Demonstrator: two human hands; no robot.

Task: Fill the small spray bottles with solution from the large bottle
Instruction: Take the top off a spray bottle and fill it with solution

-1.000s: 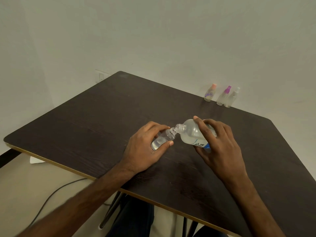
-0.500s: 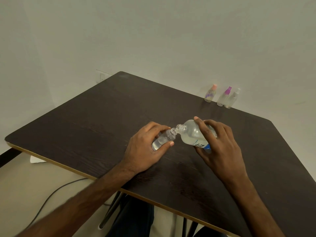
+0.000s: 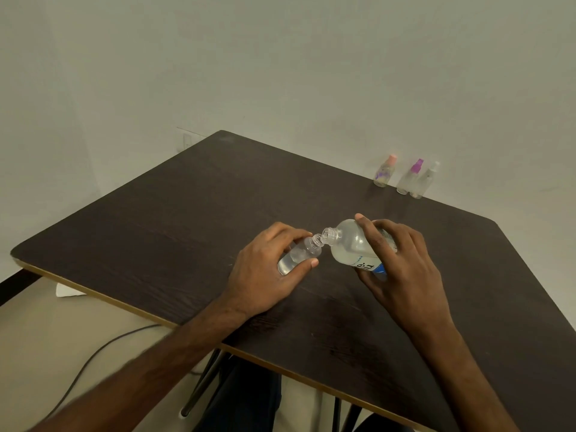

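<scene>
My left hand point(image 3: 265, 269) grips a small clear spray bottle point(image 3: 299, 255) with no cap, tilted so its open neck points up and right. My right hand point(image 3: 402, 269) grips the large clear bottle point(image 3: 352, 244) with a blue-and-white label, tipped to the left. The large bottle's open mouth meets the small bottle's neck. Clear liquid lies in the lower part of both bottles. Both are held just above the dark table point(image 3: 187, 213).
Three capped small spray bottles stand at the table's far edge by the wall: a pink-capped one point(image 3: 385, 171), a purple-capped one point(image 3: 410, 177) and a white-capped one point(image 3: 425, 180). A cable point(image 3: 93, 357) and a white scrap point(image 3: 67, 291) lie on the floor to the left.
</scene>
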